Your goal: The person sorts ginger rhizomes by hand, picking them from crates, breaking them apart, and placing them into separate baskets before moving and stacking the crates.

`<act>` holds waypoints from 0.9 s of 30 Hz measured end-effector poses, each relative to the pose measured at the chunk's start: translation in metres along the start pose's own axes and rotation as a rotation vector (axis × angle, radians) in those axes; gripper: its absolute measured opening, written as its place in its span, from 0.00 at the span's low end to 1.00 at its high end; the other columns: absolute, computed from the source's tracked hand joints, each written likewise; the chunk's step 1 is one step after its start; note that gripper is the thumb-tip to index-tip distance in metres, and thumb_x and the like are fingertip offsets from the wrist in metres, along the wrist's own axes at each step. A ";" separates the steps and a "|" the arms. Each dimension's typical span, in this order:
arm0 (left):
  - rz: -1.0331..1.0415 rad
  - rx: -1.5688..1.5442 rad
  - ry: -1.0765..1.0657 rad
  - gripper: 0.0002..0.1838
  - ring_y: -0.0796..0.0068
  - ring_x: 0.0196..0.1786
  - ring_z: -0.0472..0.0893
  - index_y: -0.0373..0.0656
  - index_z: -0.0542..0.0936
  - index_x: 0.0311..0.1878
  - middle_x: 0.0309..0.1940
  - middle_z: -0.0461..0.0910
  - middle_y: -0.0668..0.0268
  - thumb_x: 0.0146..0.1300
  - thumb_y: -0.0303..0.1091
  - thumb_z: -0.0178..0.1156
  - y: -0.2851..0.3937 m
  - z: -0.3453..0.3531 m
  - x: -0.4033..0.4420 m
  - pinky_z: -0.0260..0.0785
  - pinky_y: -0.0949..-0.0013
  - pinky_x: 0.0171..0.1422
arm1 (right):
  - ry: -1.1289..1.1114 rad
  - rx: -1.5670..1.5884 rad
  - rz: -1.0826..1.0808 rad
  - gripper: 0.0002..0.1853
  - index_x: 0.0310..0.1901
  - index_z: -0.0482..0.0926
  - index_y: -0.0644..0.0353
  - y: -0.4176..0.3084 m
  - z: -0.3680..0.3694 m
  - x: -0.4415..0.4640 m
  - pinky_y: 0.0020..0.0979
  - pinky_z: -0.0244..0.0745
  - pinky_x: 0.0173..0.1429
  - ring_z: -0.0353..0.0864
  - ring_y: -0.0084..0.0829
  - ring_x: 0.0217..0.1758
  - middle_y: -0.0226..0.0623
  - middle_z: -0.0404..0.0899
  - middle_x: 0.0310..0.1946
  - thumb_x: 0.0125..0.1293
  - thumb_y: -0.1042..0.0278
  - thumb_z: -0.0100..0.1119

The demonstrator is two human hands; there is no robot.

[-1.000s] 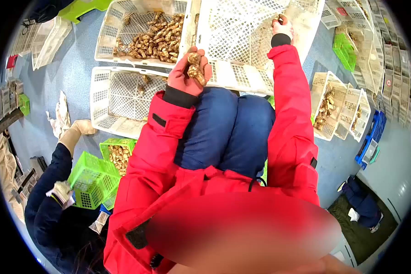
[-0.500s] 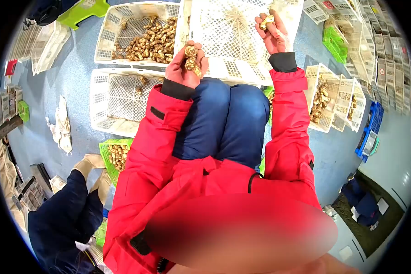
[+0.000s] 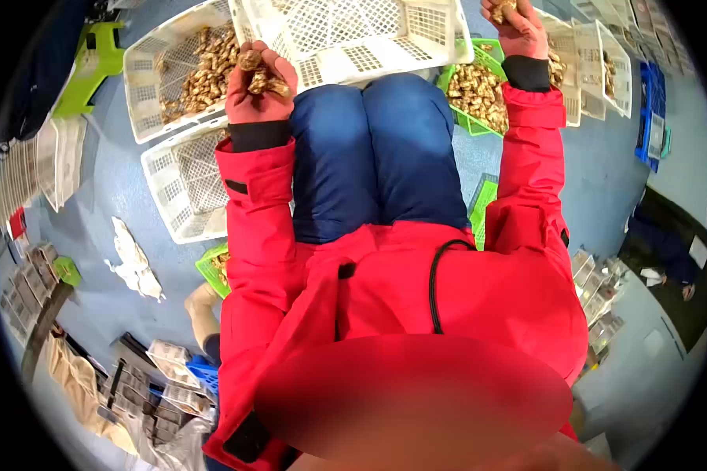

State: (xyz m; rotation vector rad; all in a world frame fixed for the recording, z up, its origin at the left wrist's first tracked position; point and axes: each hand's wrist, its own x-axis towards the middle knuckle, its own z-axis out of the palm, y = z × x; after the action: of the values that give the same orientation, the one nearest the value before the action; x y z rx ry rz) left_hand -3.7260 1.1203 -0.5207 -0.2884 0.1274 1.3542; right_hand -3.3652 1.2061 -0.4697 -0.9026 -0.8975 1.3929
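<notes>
My left hand (image 3: 261,88) is raised in front of the left knee, palm up, with its fingers curled around a few knobbly golden-brown tubers (image 3: 267,82). It is just right of a white crate (image 3: 137,102) that holds a pile of similar tubers (image 3: 214,69). Farther right, my right hand (image 3: 522,35) reaches forward at the top of the view. Its fingers grip a smaller tuber (image 3: 501,9), partly cut off by the frame edge. Below and left of that hand stands a green basket (image 3: 467,119) full of tubers (image 3: 478,93).
A large white crate (image 3: 361,67) lies ahead of my knees. Another white crate (image 3: 182,229) is at the left, with a green basket (image 3: 209,271) below it. More white crates (image 3: 585,71) stand at the right. A white cloth (image 3: 133,259) lies on the blue floor.
The view has turned, bringing the green basket of tubers at the right into sight. My right hand has moved right, away from the large white crate, still with a tuber. My left hand keeps its tubers.
</notes>
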 end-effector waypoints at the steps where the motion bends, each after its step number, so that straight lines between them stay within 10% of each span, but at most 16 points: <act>1: -0.026 0.010 -0.051 0.12 0.68 0.44 0.76 0.44 0.74 0.46 0.45 0.75 0.65 0.59 0.32 0.50 0.000 -0.003 0.004 0.67 0.59 0.51 | 0.042 -0.012 -0.010 0.24 0.53 0.63 0.65 -0.008 -0.027 -0.007 0.38 0.68 0.49 0.73 0.39 0.40 0.46 0.74 0.36 0.53 0.75 0.56; 2: -0.053 -0.021 -0.040 0.12 0.68 0.44 0.75 0.45 0.74 0.46 0.45 0.75 0.65 0.58 0.31 0.50 -0.004 0.000 0.003 0.66 0.59 0.52 | 0.002 0.139 0.002 0.26 0.59 0.56 0.68 -0.005 -0.086 -0.026 0.42 0.65 0.57 0.70 0.46 0.52 0.53 0.71 0.45 0.58 0.74 0.49; 7: -0.049 0.043 -0.035 0.13 0.69 0.45 0.75 0.42 0.74 0.46 0.45 0.74 0.65 0.58 0.32 0.50 -0.024 0.008 0.004 0.66 0.60 0.52 | 0.287 0.070 0.066 0.20 0.55 0.65 0.60 0.013 -0.163 -0.096 0.36 0.69 0.52 0.73 0.38 0.48 0.43 0.74 0.44 0.60 0.71 0.52; 27: -0.058 0.128 -0.080 0.14 0.67 0.46 0.74 0.42 0.74 0.46 0.45 0.74 0.63 0.56 0.32 0.52 -0.029 0.014 0.003 0.67 0.61 0.51 | 0.503 0.071 0.110 0.22 0.55 0.62 0.64 0.035 -0.200 -0.141 0.37 0.71 0.47 0.73 0.40 0.42 0.47 0.73 0.38 0.59 0.72 0.53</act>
State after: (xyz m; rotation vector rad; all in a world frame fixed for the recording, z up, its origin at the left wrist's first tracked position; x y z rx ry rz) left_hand -3.6983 1.1211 -0.5046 -0.1292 0.1374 1.2923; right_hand -3.1946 1.0654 -0.5811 -1.1910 -0.4191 1.1993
